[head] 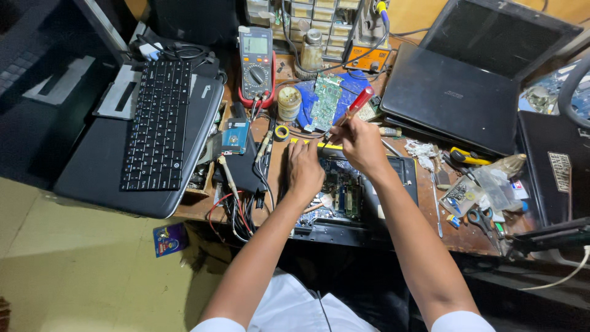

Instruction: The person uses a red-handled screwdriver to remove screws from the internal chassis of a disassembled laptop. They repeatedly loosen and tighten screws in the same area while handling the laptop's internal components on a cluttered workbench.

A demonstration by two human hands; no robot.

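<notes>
My right hand (359, 142) grips a screwdriver with a red handle (358, 102), its shaft pointing down toward the opened laptop base (402, 172) in front of me. My left hand (305, 167) rests on the left part of that base, fingers curled, pressing on it beside the exposed green circuit board (344, 190). The screwdriver's tip is hidden behind my hands. A loose green circuit board (326, 101) lies on a blue mat just beyond the hands.
A detached black keyboard (158, 123) lies on a laptop shell at left. A red multimeter (256, 61) stands behind. Closed black laptops (452, 95) sit at right. Scissors (479, 218), a yellow-handled cutter (467, 157), bags of small parts and tangled wires (236, 203) crowd the bench.
</notes>
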